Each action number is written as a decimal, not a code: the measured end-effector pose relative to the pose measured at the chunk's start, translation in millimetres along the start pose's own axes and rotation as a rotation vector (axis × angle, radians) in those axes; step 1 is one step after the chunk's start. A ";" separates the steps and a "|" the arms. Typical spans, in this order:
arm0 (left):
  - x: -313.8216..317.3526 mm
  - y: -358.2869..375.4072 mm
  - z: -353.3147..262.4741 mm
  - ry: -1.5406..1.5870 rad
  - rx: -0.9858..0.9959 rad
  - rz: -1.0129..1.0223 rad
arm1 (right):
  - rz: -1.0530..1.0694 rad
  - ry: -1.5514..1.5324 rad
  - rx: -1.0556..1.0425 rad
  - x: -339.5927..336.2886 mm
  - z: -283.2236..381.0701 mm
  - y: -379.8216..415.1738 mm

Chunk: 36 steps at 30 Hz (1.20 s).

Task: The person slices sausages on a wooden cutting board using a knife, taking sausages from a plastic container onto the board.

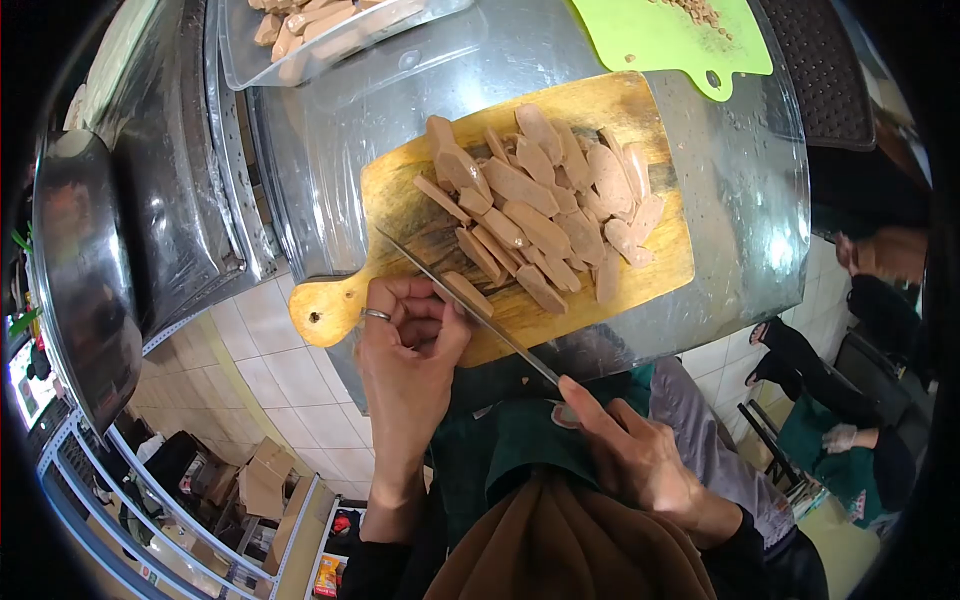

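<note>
My right hand (pixel 640 450) is closed around the handle of a long, narrow knife (pixel 500 335), its index finger stretched along it. The blade slants up and left over a wooden cutting board (pixel 640 100). Beside the blade is my left hand (pixel 415 325), a ring on one finger, its fingers curled in and the thumb pressed toward them. Whatever may be between those fingertips is hidden. Just across the blade lies a brown slice (pixel 466 293). Many brown, flat-cut slices (pixel 540 225) are heaped on the board's middle and right.
A clear plastic container (pixel 350 50) of brown pieces stands at the far left of the metal table (pixel 740 190). A green cutting board (pixel 670 40) with crumbs lies at the far right. Another person's gloved hand (pixel 840 438) shows at right. Shelving (pixel 150 510) stands lower left.
</note>
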<state>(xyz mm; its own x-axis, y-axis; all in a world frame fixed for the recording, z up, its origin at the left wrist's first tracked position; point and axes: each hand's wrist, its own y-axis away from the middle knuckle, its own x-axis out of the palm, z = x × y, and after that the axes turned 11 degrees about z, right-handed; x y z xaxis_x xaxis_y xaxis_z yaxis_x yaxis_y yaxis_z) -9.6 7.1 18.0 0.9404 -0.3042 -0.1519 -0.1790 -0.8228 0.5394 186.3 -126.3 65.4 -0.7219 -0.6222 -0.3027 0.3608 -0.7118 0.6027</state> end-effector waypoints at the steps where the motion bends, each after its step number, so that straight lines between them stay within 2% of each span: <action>1: 0.2 -0.3 -0.2 -0.007 0.003 -0.001 | 0.002 0.006 0.007 -1.5 2.3 -6.8; 5: 1.9 0.1 -1.4 -0.022 -0.004 -0.020 | -0.053 0.087 -0.021 2.6 6.0 -37.2; 13: 0.0 -1.0 3.4 0.019 -0.020 -0.010 | -0.096 0.005 -0.016 3.6 -2.6 -18.4; 17: -1.6 0.2 6.6 0.061 0.034 0.023 | -0.138 0.100 -0.014 4.1 1.8 -28.0; 23: -2.0 -0.8 10.3 0.104 0.084 0.038 | -0.144 0.004 -0.005 -9.9 4.4 -5.0; 26: -2.7 0.4 11.5 0.109 0.096 0.042 | -0.219 0.016 -0.083 -4.6 -0.2 -8.6; 36: -3.5 2.0 14.4 0.117 0.097 0.047 | -0.217 0.014 -0.128 -0.8 7.9 4.2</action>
<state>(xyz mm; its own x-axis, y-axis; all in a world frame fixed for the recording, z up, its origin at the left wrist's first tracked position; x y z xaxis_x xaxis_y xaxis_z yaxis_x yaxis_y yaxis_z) -17.4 -0.4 7.7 0.9564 -0.2906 -0.0280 -0.2456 -0.8530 0.4605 183.7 -126.2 74.0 -0.7828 -0.4545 -0.4251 0.2710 -0.8639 0.4246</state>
